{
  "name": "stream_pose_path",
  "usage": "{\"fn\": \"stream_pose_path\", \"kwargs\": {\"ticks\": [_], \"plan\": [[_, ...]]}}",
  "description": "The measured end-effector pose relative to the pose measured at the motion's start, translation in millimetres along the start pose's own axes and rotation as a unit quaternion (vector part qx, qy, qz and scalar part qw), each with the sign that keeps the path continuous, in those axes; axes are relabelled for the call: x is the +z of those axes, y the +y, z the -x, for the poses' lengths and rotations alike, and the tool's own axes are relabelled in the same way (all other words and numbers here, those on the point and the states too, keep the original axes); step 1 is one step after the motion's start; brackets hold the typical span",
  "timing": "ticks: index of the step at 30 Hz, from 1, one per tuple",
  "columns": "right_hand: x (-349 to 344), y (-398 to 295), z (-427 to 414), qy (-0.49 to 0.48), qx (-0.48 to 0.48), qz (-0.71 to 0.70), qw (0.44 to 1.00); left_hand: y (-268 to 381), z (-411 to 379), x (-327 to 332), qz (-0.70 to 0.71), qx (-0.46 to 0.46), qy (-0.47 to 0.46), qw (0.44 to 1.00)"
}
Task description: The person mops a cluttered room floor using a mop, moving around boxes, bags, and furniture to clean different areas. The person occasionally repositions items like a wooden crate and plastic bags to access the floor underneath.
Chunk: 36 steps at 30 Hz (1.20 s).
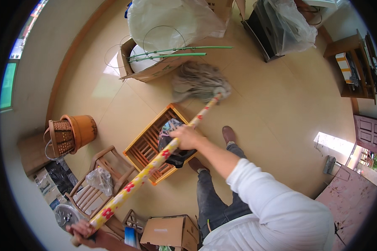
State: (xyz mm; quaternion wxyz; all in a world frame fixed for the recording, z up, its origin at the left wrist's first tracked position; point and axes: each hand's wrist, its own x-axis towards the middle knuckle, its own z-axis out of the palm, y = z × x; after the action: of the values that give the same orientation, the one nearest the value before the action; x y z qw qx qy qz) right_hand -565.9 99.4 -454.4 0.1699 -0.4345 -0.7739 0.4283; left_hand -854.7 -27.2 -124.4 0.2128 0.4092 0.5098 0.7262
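Note:
A string mop with a yellow, red-flowered handle [150, 166] runs diagonally across the view. My right hand [188, 137] wraps around its middle, arm stretched forward. Down at the lower left, my left hand [84, 233] grips the handle near its top end. The grey mop head [201, 82] lies spread on the tiled floor, slightly blurred, in front of a cardboard box. Beneath the handle stands a slatted wooden crate [141, 157]. A dark bag or cloth bundle [177, 155] is inside it, partly hidden by my right hand and the handle.
The open carton [157, 69] holds white rolls, with green rods across it. Left are an orange bucket [84, 130], a woven basket [61, 138] and a wooden chair [105, 182]. A closed cardboard box [166, 232] sits near my legs. A plastic-covered dark object [264, 34] stands upper right.

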Motion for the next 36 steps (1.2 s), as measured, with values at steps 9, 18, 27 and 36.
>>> {"fn": "stream_pose_path", "kwargs": {"ticks": [9, 18, 27, 36], "plan": [[-118, 174, 211, -0.077, 0.241, 0.102, 0.962, -156, 122, 134, 0.056, -0.34, 0.003, 0.939], [-182, 87, 189, -0.067, 0.157, 0.111, 0.979, -89, 102, 93, 0.016, -0.263, 0.102, 0.959], [-150, -28, 46, -0.016, -0.106, 0.02, 0.994, 65, 45, 70, 0.005, 0.069, 0.266, 0.961], [-87, 70, -57, -0.046, -0.069, 0.058, 0.995, -51, 32, 77, 0.068, -0.003, 0.079, 0.995]]}}
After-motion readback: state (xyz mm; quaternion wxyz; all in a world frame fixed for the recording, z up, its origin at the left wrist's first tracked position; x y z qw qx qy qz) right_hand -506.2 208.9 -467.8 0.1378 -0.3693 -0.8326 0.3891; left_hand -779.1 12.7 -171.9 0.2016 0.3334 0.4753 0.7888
